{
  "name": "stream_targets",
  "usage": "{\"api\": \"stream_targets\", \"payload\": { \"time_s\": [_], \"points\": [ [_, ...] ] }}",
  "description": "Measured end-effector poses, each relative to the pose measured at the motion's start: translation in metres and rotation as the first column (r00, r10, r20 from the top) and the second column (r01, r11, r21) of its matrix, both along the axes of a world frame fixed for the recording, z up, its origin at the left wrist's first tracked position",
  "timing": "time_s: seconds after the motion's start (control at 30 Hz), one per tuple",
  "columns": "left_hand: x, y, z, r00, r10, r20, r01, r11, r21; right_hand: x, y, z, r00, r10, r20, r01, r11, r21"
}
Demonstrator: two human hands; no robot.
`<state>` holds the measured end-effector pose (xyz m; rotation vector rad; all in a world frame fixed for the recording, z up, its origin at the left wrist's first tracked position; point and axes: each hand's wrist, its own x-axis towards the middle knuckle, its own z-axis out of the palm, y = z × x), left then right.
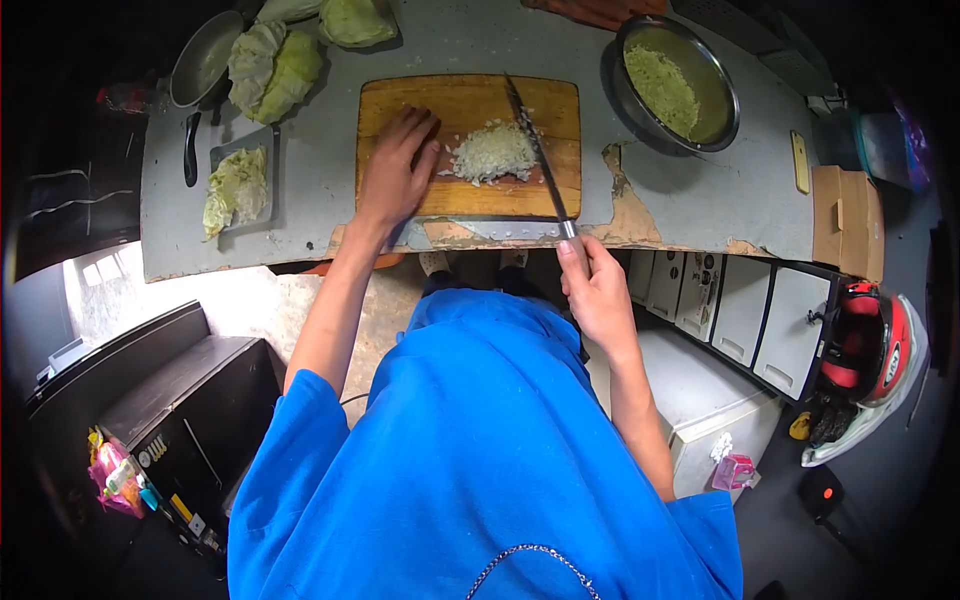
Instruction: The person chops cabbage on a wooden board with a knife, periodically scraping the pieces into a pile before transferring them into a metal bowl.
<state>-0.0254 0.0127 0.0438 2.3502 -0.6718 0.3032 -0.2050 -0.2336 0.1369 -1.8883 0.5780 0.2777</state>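
A wooden cutting board (pixel 400 95) lies on the grey table, with a heap of finely chopped pale vegetable (pixel 492 153) near its middle. My right hand (pixel 595 290) is closed around the handle of a knife (pixel 545 165) at the table's front edge. The blade slants up and left over the board, along the right side of the heap. My left hand (pixel 402 165) rests flat on the left part of the board, fingers a little apart and nothing in them. Its thumb is close to the heap's left side.
A metal bowl (pixel 720 75) holding chopped vegetable stands at the back right. Cabbages (pixel 275 70) lie at the back left beside a pan (pixel 200 62). Cabbage leaves (pixel 236 190) sit on a small tray at the left. A yellow object (pixel 800 162) lies at the right edge.
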Motion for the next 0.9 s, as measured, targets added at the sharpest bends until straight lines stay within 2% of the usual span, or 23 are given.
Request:
{"api": "stream_targets", "payload": {
  "time_s": [0.03,0.07,0.13,0.17,0.2,0.27,0.3,0.33,0.4,0.67,0.73,0.8,0.87,0.9],
  "points": [
    [0.002,0.001,0.004,0.999,-0.027,-0.029,0.024,0.994,-0.105,0.006,0.002,0.008,0.999,0.039,-0.003,-0.039,0.998,-0.058],
    [0.002,0.0,0.007,0.999,-0.024,-0.034,0.02,0.994,-0.108,0.013,0.002,0.014,0.999,0.043,-0.008,-0.043,0.997,-0.061],
    [0.0,-0.002,0.016,0.988,0.092,-0.126,-0.127,0.946,-0.3,0.028,0.002,0.024,0.97,0.239,-0.05,-0.243,0.961,-0.13],
    [0.0,-0.003,0.021,0.995,0.094,-0.033,-0.099,0.956,-0.277,0.034,0.002,0.026,0.957,0.283,-0.055,-0.288,0.945,-0.153],
    [-0.001,-0.002,0.023,0.995,0.092,-0.045,-0.101,0.955,-0.278,0.041,0.001,0.029,0.957,0.281,-0.068,-0.288,0.945,-0.153],
    [0.004,0.006,0.023,0.991,-0.058,0.117,0.064,0.997,-0.043,0.059,-0.003,0.033,0.88,0.47,-0.07,-0.472,0.848,-0.243],
    [0.006,0.013,0.019,0.983,-0.098,0.156,0.09,0.994,0.057,0.066,-0.005,0.033,0.846,0.532,-0.011,-0.509,0.803,-0.31],
    [0.005,0.018,0.016,0.983,-0.097,0.159,0.09,0.994,0.055,0.072,-0.006,0.037,0.846,0.533,-0.01,-0.509,0.802,-0.313],
    [0.006,0.027,0.011,0.993,-0.116,-0.001,0.116,0.993,0.039,0.084,-0.007,0.047,0.789,0.602,-0.123,-0.61,0.745,-0.268],
    [0.006,0.031,-0.001,0.995,-0.089,0.05,0.091,0.995,-0.038,0.079,-0.018,0.028,0.753,0.658,-0.005,-0.624,0.712,-0.322],
    [0.003,0.028,-0.002,0.992,-0.09,0.085,0.093,0.995,-0.029,0.072,-0.022,0.023,0.755,0.65,-0.082,-0.629,0.684,-0.369],
    [0.002,0.024,-0.003,0.991,-0.069,0.114,0.072,0.997,-0.028,0.064,-0.026,0.006,0.75,0.659,-0.053,-0.615,0.665,-0.424],
    [0.0,0.023,-0.004,0.992,-0.062,0.107,0.064,0.998,-0.021,0.055,-0.023,0.0,0.793,0.599,0.11,-0.474,0.721,-0.505],
    [-0.002,0.023,-0.003,0.993,-0.055,0.105,0.057,0.998,-0.014,0.053,-0.02,0.002,0.776,0.628,0.053,-0.511,0.677,-0.529]
  ]
}}
